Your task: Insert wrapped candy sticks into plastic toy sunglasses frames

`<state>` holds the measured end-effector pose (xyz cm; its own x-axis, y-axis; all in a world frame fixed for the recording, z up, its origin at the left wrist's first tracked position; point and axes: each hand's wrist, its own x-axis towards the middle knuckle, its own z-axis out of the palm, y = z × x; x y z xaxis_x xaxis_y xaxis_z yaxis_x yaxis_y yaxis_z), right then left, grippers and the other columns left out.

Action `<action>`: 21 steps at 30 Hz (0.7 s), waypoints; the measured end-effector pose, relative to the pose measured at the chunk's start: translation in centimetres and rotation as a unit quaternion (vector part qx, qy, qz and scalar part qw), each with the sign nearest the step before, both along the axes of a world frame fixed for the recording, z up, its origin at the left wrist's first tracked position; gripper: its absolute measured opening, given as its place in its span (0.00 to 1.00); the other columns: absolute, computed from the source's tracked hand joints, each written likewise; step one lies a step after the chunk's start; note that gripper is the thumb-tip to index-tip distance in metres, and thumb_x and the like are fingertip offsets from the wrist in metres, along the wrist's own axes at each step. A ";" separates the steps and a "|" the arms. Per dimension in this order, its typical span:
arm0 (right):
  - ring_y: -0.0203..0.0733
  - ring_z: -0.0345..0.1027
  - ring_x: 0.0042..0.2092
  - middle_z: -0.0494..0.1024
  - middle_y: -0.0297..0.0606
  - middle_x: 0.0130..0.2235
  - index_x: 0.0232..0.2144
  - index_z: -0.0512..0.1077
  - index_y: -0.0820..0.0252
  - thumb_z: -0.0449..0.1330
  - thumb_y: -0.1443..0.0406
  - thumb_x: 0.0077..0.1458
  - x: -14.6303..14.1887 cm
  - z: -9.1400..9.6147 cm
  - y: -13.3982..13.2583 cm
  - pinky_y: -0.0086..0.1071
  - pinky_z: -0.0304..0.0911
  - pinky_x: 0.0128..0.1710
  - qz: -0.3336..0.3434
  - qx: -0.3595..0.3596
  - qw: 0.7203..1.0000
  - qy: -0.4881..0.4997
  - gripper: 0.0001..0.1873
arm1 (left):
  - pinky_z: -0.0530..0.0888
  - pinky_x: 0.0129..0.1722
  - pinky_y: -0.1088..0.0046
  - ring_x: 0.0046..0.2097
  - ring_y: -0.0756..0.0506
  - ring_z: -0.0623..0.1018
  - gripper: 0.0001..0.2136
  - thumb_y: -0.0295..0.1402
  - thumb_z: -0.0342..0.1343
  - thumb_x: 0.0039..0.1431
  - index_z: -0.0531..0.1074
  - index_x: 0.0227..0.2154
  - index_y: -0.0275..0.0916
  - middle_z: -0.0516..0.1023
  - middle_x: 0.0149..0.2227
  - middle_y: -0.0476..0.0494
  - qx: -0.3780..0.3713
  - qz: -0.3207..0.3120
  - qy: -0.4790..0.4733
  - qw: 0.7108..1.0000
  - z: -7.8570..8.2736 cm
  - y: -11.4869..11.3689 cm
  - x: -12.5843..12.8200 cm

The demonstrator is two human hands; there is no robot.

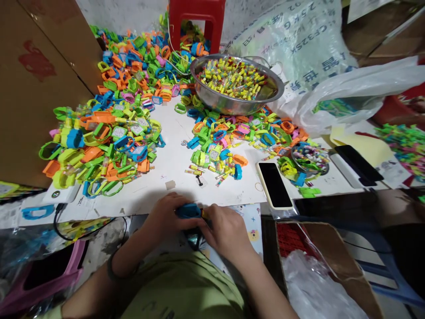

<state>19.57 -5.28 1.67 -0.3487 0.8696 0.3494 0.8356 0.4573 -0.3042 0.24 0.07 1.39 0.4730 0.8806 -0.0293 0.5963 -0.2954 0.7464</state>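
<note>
Both my hands meet at the near edge of the white table (172,155), over my lap. My left hand (164,217) is closed around a blue plastic band piece (188,210). My right hand (226,230) is closed too, its fingertips pinched against the right end of the same blue piece, where a bit of yellow shows. A dark part hangs just below the piece between my hands. Small loose yellow and green parts (212,166) lie on the table just beyond my hands.
Heaps of coloured plastic bands (102,146) cover the table's left and back. A steel bowl (212,103) of small yellow tubes stands at the back. A phone (274,184) lies right of my hands, another phone (358,165) farther right. A cardboard box (332,248) with plastic bags sits lower right.
</note>
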 end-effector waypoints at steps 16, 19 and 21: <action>0.49 0.70 0.38 0.76 0.45 0.38 0.49 0.72 0.58 0.53 0.62 0.66 5.5 -4.6 6.1 0.35 0.53 0.32 -0.165 -0.104 0.977 -0.085 0.13 | 0.67 0.55 0.54 0.51 0.35 0.73 0.26 0.52 0.51 0.61 0.74 0.50 0.36 0.77 0.48 0.37 0.311 0.341 0.177 0.869 7.6 10.1 -10.7; 0.48 0.70 0.37 0.75 0.44 0.38 0.44 0.73 0.57 0.54 0.61 0.65 5.6 -5.5 6.3 0.34 0.52 0.31 -0.159 -0.112 0.977 -0.083 0.11 | 0.65 0.56 0.47 0.56 0.31 0.69 0.27 0.50 0.48 0.64 0.68 0.57 0.37 0.74 0.53 0.34 0.298 0.404 0.231 0.834 9.0 13.4 -13.8; 0.47 0.70 0.36 0.74 0.43 0.36 0.37 0.72 0.58 0.54 0.58 0.65 5.2 -5.7 6.1 0.34 0.51 0.31 -0.161 -0.113 0.978 -0.073 0.11 | 0.66 0.55 0.44 0.57 0.28 0.68 0.29 0.51 0.49 0.63 0.64 0.61 0.37 0.71 0.57 0.30 0.245 0.405 0.260 0.842 8.9 15.1 -15.1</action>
<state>24.75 0.86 -3.99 -0.0762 0.9918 0.1026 0.9673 0.0985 -0.2338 -14.90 15.15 10.28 -0.2526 0.8750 0.4129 0.9587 0.1686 0.2292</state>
